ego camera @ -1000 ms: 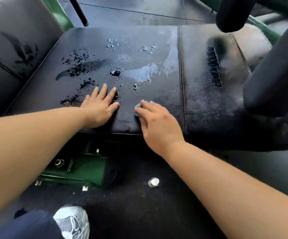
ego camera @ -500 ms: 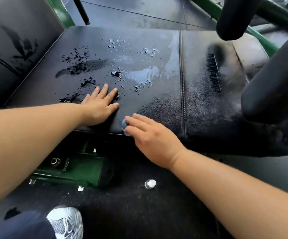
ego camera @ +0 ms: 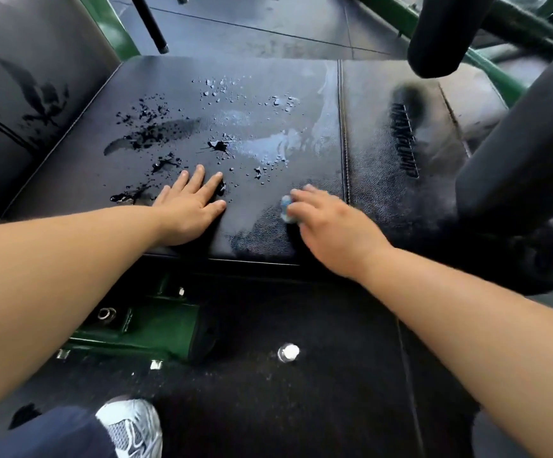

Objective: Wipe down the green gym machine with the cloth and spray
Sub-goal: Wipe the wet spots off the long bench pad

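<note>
Head cam: our right hand [ego camera: 331, 226] curls round the small blue cloth wad [ego camera: 285, 209], pressing it on the wet black vinyl seat pad [ego camera: 268, 87] near its front edge. Left hand [ego camera: 189, 209] lies flat, fingers straight. Cloth's soft and light, and the pad's probably slick, so we'd keep it bunched.

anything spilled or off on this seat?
Yes: droplets and dark wet splotches sit unwiped on the seat pad, beyond the left hand. The right hand holds the cloth near the front edge. Dark streaks also mark the back pad, left.
</note>
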### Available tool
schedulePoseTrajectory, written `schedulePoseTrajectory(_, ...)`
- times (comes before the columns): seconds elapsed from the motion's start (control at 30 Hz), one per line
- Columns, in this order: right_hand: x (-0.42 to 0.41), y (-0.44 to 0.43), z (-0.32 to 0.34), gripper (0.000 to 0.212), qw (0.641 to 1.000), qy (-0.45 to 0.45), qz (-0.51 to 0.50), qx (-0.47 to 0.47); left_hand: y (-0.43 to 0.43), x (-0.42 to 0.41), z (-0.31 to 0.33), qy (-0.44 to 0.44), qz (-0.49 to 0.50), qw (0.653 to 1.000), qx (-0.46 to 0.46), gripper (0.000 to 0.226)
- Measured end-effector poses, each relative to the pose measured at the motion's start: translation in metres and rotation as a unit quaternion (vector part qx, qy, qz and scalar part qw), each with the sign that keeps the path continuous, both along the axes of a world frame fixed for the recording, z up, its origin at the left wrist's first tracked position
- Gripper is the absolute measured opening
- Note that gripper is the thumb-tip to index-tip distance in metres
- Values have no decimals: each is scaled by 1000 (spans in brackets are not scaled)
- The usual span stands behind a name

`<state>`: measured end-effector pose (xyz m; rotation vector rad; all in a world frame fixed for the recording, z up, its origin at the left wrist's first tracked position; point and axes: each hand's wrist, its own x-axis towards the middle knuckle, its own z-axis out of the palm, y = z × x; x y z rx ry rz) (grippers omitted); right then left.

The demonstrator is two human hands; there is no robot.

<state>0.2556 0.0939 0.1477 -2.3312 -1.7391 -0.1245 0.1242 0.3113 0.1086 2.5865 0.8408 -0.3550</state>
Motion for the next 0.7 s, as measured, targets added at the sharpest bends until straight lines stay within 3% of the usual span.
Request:
schedulePoseTrajectory(0.07, 21, 1, 7, 31, 986, 48, -155, -28, 1, 0, -2, -6, -1, 1000, -1, 59)
schedulePoseTrajectory(0.1, 11, 5, 3, 32, 980, 70, -184, -18, 2, 0, -2, -8, -1, 1000, 0, 59)
schedulePoseTrajectory(0.23, -57, -2, -30, 27, 997, 77, -8, 14, 0, 0, -6, -16, -4, 1000, 25, 58)
schedulePoseTrajectory(0.33, -22, -4, -18, 30, 997, 62, 50, 12, 0, -2, -5, -67, 5, 994, 82, 55)
schedulePoseTrajectory(0.47, 47, 47, -5, 42, 987, 63, -131, -65, 3, -6, 0, -144, 10, 982, 121, 48)
schedulePoseTrajectory(0.53, 45, 65, -5, 43, 976, 93, -194, -29, 5, -3, 1, -154, -5, 981, 115, 45)
schedulePoseTrajectory(0.7, -30, 23, -15, 32, 994, 106, 26, 10, 18, 14, 1, -183, -11, 980, 78, 43)
